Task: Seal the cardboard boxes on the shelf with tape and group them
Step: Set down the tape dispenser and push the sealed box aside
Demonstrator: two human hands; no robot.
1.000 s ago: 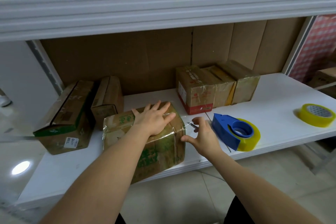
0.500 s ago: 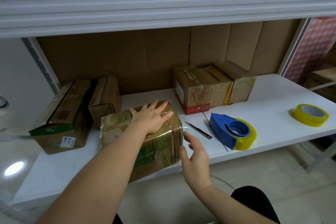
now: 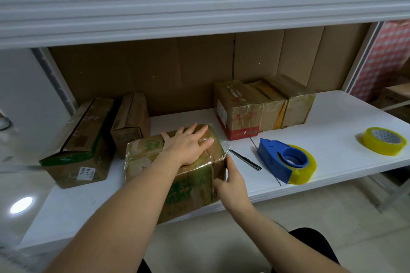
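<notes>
My left hand, fingers spread, pins the box at the shelf front edge; my right hand presses tape down its side, sealing it.

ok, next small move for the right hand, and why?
Probably slide the right hand down the box side, pressing the tape flat. A loose tape end sticks up at the corner, and the left hand already pins the top.

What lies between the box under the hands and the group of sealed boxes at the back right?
Nothing visible. The box has bare shelf up to the group; the knife and dispenser lie right of that path.
</notes>
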